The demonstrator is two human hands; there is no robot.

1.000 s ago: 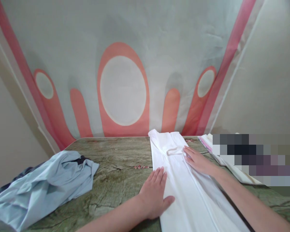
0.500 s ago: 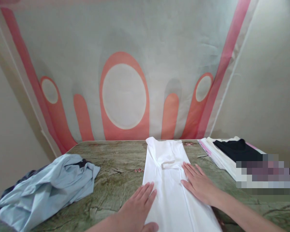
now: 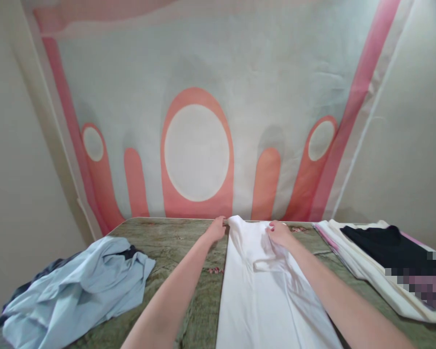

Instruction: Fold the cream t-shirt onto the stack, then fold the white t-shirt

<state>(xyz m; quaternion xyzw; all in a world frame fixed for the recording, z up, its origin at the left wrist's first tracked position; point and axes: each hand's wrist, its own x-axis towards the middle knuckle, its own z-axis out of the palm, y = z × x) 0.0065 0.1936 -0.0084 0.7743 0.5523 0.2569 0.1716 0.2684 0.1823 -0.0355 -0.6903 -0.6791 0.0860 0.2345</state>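
White cloth, a long folded garment [image 3: 261,295], runs straight away from you down the green marbled worktop [image 3: 167,242], its long axis in line with your gaze and its far end lying close to the worktop's back edge, just under the pink-and-grey wall hanging [image 3: 196,145]. Both your arms are stretched out along it to that far end. Your left hand [image 3: 216,228] sits at the garment's far left corner, fingers curled down at the edge of the cloth; whether it pinches the fabric or only rests against it you cannot tell from this angle. Your right hand [image 3: 279,232] lies on the far right part of the cloth, fingers bent and bunched on a raised fold, seemingly gripping it, though the fingertips are hidden. The two hands are about equally near the far end, one on each side of the strip. Beyond them there is almost no worktop left before the wall. Open surface lies to the left of the garment, between it and a crumpled pale blue shirt [image 3: 76,286] near the left edge. To the right, well apart from the white cloth, a black garment [image 3: 381,245] rests on a stack of folded pale textiles [image 3: 366,276].
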